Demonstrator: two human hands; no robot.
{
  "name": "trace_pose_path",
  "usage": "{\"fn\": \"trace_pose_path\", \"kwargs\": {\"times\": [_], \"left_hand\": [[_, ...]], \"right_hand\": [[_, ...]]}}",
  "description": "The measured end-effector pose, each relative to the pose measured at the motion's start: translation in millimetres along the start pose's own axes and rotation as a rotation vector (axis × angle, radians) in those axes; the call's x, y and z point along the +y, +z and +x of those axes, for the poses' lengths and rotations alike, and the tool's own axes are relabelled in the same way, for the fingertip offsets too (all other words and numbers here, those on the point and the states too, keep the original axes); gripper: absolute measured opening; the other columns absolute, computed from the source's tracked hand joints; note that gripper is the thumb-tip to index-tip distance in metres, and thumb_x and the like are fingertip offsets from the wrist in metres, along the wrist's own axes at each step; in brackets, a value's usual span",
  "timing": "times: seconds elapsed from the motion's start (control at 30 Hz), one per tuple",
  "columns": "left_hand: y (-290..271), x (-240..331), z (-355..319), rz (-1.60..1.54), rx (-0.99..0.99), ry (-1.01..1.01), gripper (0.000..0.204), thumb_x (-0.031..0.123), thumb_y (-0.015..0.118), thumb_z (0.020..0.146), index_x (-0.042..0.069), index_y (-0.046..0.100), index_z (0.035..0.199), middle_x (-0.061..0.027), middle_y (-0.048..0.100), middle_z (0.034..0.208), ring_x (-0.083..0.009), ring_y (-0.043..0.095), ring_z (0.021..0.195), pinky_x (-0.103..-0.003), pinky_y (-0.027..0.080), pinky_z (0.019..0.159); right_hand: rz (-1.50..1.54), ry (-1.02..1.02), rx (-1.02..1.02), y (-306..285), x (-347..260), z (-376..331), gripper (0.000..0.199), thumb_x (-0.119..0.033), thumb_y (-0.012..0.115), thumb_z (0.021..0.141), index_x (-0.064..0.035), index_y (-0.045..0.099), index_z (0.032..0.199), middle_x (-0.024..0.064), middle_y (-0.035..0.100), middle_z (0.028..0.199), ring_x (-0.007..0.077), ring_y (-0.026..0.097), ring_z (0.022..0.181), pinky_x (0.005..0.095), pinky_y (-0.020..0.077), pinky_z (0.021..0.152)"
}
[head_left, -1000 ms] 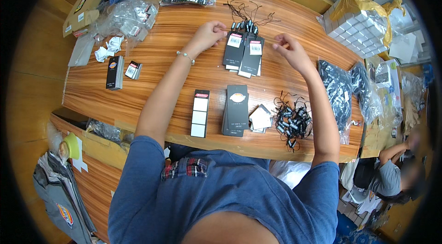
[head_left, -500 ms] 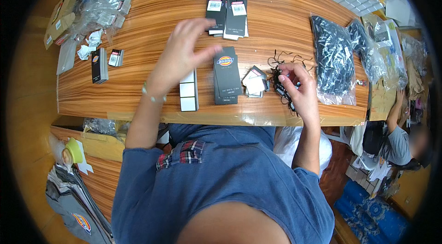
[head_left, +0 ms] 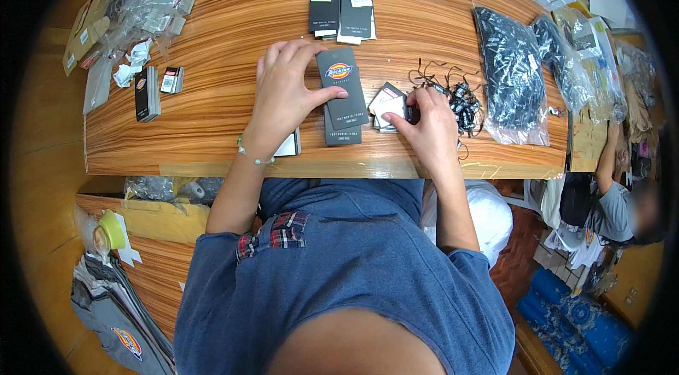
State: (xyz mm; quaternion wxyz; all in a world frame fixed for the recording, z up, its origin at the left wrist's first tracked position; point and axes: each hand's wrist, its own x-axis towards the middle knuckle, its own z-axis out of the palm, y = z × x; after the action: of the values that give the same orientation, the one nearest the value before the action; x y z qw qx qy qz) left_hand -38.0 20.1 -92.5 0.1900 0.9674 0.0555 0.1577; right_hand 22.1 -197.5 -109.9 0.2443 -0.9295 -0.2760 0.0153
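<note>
- Wooden table (head_left: 212,113) with a striped grain fills the head view, crowded with stock.
- My left hand (head_left: 286,92) pinches the top dark hang tag (head_left: 342,85) between thumb and fingers, lifting it off the stack of dark tags (head_left: 344,131) at the near edge.
- My right hand (head_left: 424,124) grips a small folded card (head_left: 387,101) at its edge, just beside the tangle of black strings (head_left: 456,96).
- More finished tags (head_left: 341,11) lie further off; a clear bag of black parts (head_left: 511,81) sits to my right.
- A thin black card stack (head_left: 147,94) lies well off to my left.
</note>
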Motion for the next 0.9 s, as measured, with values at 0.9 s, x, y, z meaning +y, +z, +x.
{"fn": "trace_pose_path", "kwargs": {"times": [0.9], "left_hand": [[-3, 32, -30, -1.305, -0.261, -0.387, 0.022, -0.004, 0.060, 0.078, -0.005, 0.055, 0.099, -0.0103, 0.062, 0.088, -0.0110, 0.060, 0.080, -0.021, 0.050, 0.074]], "right_hand": [[0.793, 0.049, 0.397, -16, 8, 5, 0.025, -0.004, 0.064, 0.074, -0.0009, 0.054, 0.096, -0.0007, 0.051, 0.065, 0.0056, 0.045, 0.058, 0.0201, 0.0369, 0.052]]}}
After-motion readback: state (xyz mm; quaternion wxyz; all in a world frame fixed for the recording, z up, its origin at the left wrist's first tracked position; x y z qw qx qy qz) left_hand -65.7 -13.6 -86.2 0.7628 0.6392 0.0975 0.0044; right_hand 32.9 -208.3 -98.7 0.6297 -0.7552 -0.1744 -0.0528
